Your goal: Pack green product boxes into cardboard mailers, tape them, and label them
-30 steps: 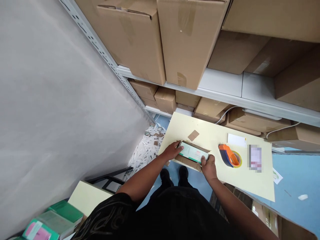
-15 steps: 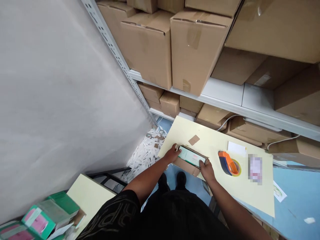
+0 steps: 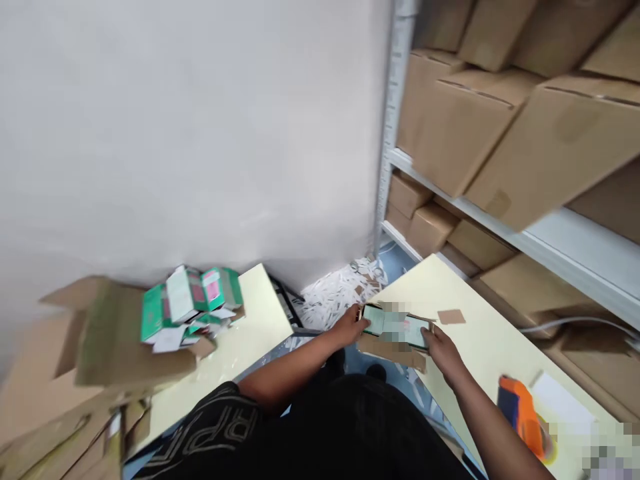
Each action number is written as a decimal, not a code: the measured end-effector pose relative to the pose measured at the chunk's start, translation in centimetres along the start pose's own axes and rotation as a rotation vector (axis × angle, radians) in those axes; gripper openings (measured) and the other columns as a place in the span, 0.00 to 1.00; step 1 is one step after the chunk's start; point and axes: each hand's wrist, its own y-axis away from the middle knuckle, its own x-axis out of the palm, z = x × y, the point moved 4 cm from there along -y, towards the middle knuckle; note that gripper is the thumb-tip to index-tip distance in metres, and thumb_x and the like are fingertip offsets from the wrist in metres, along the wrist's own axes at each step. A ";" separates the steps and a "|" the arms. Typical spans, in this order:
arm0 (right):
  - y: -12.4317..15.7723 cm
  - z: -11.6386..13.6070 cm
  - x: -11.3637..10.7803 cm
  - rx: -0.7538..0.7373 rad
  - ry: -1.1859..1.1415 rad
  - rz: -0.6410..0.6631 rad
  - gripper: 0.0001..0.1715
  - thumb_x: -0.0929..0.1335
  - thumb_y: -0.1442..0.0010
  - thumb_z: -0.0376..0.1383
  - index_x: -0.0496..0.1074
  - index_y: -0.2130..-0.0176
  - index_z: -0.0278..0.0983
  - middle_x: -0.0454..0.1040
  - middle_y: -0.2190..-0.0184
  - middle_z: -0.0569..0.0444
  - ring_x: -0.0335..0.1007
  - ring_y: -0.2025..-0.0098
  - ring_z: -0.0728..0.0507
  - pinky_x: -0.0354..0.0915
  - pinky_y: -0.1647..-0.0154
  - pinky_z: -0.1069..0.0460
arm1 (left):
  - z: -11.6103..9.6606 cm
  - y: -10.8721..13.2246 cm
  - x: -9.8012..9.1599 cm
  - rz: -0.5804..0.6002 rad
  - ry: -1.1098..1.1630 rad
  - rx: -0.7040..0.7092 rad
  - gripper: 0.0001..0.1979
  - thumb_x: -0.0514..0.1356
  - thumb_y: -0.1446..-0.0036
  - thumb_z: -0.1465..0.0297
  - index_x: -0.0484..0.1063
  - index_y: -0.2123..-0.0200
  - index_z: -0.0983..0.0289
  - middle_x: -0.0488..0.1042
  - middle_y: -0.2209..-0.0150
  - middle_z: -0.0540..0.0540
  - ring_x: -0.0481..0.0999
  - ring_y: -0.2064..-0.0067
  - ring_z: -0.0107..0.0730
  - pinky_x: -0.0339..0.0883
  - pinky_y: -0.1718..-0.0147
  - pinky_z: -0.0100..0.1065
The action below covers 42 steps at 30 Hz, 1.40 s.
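A small open cardboard box (image 3: 390, 351) is held level between my hands, its front flap hanging down. Inside it lies a flat white-and-green box (image 3: 377, 323), partly blurred out. My left hand (image 3: 350, 327) grips the left end, with the thumb over the inner box's edge. At the opposite end, my right hand (image 3: 444, 352) is closed around the cardboard, its thumb also on top. A flat brown cardboard piece (image 3: 451, 317) lies on the pale yellow table (image 3: 480, 353) just beyond my right hand.
An orange and blue tape dispenser (image 3: 523, 413) rests on the right-hand table beside a white sheet (image 3: 563, 403). Green-and-white cartons (image 3: 183, 297) and a large open cardboard box (image 3: 125, 333) stand on the left table (image 3: 255, 300). Shredded paper (image 3: 333, 297) covers the floor by the wall. Shelves hold brown boxes (image 3: 470, 127).
My view has swung left, bringing the left table and its large open box into sight. Both hands still hold the small cardboard box, now nearer the gap between the tables.
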 end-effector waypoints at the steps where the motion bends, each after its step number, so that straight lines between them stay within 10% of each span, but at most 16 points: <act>1: -0.3 1.6 1.1 -0.037 -0.011 0.037 0.32 0.65 0.39 0.53 0.75 0.42 0.40 0.80 0.47 0.47 0.77 0.45 0.33 0.70 0.45 0.43 | 0.5 1.3 -1.2 -0.061 0.000 -0.021 0.16 0.60 0.44 0.67 0.68 0.52 0.64 0.77 0.54 0.57 0.75 0.51 0.43 0.68 0.49 0.41; 8: 0.7 12.0 10.9 -0.253 0.162 0.151 0.34 0.65 0.40 0.52 0.75 0.42 0.38 0.80 0.46 0.44 0.74 0.42 0.32 0.67 0.41 0.42 | 3.1 10.4 -10.2 -0.384 -0.028 -0.031 0.17 0.59 0.39 0.64 0.67 0.48 0.63 0.76 0.48 0.60 0.75 0.46 0.44 0.66 0.44 0.42; 13: 3.9 17.7 19.9 -0.405 0.299 0.210 0.34 0.64 0.41 0.53 0.77 0.45 0.37 0.81 0.50 0.43 0.75 0.45 0.31 0.67 0.44 0.43 | 6.2 19.1 -19.1 -0.304 -0.214 -0.054 0.26 0.60 0.38 0.48 0.74 0.48 0.61 0.79 0.49 0.61 0.78 0.48 0.51 0.70 0.49 0.43; 19: 10.3 22.1 33.6 -0.453 0.335 0.328 0.34 0.62 0.42 0.55 0.79 0.54 0.34 0.82 0.54 0.41 0.76 0.48 0.31 0.67 0.46 0.44 | 9.4 35.1 -34.8 -0.735 -0.398 0.130 0.16 0.55 0.33 0.57 0.79 0.56 0.59 0.81 0.55 0.56 0.79 0.53 0.40 0.69 0.53 0.36; 24: 16.7 24.2 43.8 -0.449 0.361 0.464 0.32 0.62 0.41 0.55 0.79 0.55 0.35 0.83 0.53 0.42 0.76 0.49 0.33 0.68 0.48 0.46 | 17.1 44.4 -50.6 -1.029 -0.551 -0.159 0.13 0.54 0.34 0.64 0.78 0.57 0.60 0.81 0.57 0.56 0.78 0.54 0.40 0.69 0.54 0.35; 27: 19.4 24.5 47.7 -0.431 0.381 0.494 0.33 0.63 0.41 0.56 0.78 0.53 0.35 0.82 0.52 0.43 0.76 0.48 0.32 0.67 0.46 0.45 | 23.3 43.2 -57.2 -0.735 -0.605 -0.451 0.15 0.60 0.38 0.62 0.77 0.51 0.61 0.80 0.50 0.59 0.78 0.48 0.44 0.69 0.50 0.36; 30: 21.0 24.3 49.8 -0.410 0.411 0.505 0.33 0.62 0.41 0.56 0.78 0.52 0.35 0.82 0.52 0.44 0.76 0.48 0.32 0.68 0.46 0.45 | 28.3 39.5 -59.6 -0.457 -0.558 -0.579 0.28 0.69 0.48 0.62 0.74 0.43 0.60 0.78 0.44 0.61 0.76 0.44 0.48 0.67 0.46 0.36; 36: 22.1 23.7 50.8 -0.389 0.431 0.478 0.33 0.62 0.40 0.56 0.78 0.51 0.37 0.82 0.51 0.45 0.76 0.46 0.33 0.69 0.44 0.45 | 34.8 32.6 -57.8 -0.360 -0.504 -0.583 0.57 0.76 0.58 0.62 0.54 0.27 0.61 0.54 0.28 0.74 0.67 0.34 0.64 0.65 0.41 0.48; 42: 22.3 22.9 51.1 -0.371 0.472 0.443 0.33 0.61 0.39 0.55 0.78 0.51 0.36 0.83 0.53 0.45 0.77 0.48 0.34 0.69 0.46 0.46 | 37.2 30.1 -57.9 -0.355 -0.527 -0.529 0.34 0.74 0.54 0.66 0.75 0.42 0.65 0.74 0.41 0.72 0.73 0.41 0.60 0.65 0.42 0.48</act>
